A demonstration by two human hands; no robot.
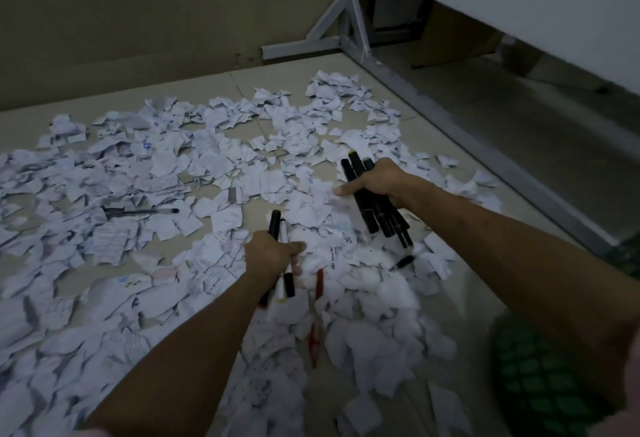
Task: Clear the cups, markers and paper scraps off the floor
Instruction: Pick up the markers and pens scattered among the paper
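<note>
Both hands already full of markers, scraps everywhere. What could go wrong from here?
1. The right hand grips a thick bundle of black markers; reaching for more could let one slip out.
2. The red pen and the small black marker lie half buried in the paper scraps, so they could be missed or scooped up with paper.
3. The left hand holds markers too, so neither hand is free for the black pen.

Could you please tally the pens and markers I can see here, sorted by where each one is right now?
Markers gripped in the right hand: about 4, overlapping, so the count is approximate
Markers gripped in the left hand: 2
Pens lying loose on the paper scraps: 3, a dark pen, a red pen and a small black pen
Total: about 9
</note>
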